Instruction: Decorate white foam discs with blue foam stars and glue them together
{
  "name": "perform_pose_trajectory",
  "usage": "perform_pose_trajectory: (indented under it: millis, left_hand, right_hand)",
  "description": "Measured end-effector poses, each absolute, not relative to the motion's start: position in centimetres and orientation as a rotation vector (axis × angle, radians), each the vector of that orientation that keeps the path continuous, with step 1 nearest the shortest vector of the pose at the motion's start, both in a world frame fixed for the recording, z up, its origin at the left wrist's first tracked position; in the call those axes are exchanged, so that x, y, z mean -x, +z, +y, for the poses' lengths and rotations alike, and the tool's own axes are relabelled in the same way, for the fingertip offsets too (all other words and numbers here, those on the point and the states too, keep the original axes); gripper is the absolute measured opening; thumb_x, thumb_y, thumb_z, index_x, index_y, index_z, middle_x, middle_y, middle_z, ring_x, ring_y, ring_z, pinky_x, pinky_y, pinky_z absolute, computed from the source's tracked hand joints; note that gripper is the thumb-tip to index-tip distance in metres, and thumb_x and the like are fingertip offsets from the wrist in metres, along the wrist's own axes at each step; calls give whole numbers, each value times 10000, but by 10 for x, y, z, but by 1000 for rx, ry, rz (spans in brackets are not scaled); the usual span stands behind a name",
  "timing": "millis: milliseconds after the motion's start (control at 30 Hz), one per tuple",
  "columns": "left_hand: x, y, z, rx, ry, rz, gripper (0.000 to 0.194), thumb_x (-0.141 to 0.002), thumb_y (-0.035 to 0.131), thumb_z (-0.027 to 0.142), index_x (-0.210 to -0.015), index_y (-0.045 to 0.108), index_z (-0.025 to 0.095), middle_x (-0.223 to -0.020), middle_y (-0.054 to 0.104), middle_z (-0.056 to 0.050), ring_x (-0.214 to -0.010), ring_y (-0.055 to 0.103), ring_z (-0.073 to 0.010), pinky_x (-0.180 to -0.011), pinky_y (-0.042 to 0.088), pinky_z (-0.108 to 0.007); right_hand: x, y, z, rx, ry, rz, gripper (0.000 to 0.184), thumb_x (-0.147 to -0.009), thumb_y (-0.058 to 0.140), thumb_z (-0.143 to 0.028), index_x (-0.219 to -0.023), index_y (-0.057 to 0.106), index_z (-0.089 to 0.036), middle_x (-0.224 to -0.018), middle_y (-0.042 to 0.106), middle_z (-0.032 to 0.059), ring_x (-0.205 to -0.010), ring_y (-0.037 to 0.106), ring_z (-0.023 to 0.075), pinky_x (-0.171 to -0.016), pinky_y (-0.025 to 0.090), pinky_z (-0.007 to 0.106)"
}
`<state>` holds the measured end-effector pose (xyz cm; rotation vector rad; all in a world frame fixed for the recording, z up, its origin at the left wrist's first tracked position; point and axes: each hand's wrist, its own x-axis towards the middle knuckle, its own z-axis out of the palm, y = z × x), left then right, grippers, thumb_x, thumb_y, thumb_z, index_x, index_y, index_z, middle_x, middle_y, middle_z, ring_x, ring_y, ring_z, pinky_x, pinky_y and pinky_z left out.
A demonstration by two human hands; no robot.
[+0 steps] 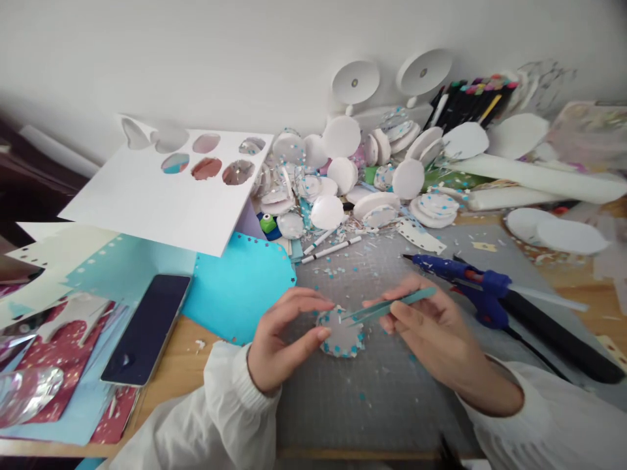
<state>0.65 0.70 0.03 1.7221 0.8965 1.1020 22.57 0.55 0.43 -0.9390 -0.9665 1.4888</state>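
Note:
A round white paper disc [341, 334] with small blue and white pieces round its rim lies on the grey cutting mat [313, 418]. My left hand [287, 339] grips the disc's left edge between thumb and fingertips. Teal tweezers [414, 297] are pinched in my right hand [434, 329]. Their tips point left over the upper right of the disc. Whether a tiny piece sits between the tips is too small to tell. Blue and white scraps are scattered on the mat around the disc.
A blue glue gun [475, 284] lies right of my right hand. White discs [327, 212] are heaped at the back. On the left are a phone [147, 333], bright blue paper [235, 287] with punched edges and a white board [161, 196] with cut-out holes. Markers [473, 104] stand at back right.

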Motion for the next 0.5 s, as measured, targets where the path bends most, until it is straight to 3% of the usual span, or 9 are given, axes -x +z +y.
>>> perform_pose_trajectory:
  millis: [100,333,500]
  left_hand:
    - [-9,-1,6,-1729,1119,870,228,-812,680,190,-1039,680,177,-1000,684,-99,-973,608,-199,-881,474,-319]
    - [-12,-1,6,-1692,1183,888,29,-801,679,130,-810,698,150,-784,674,-69,-796,615,-162,-746,496,-278]
    - [-13,1,3,-1593,1186,951,44,-838,639,157,-815,676,150,-788,662,-62,-807,604,-158,-764,480,-278]
  right_hand:
    - [-223,2,4,932,1523,-981,150,-741,750,-339,-787,654,-235,-600,643,-10,-536,572,118,-528,475,259]
    - [-221,-1,3,914,1560,-1009,104,-780,718,-319,-813,654,-244,-564,607,-33,-542,571,107,-557,494,249]
    - [-227,-2,4,900,1466,-1031,60,-803,692,-302,-844,664,-270,-755,717,17,-566,606,119,-514,495,247]
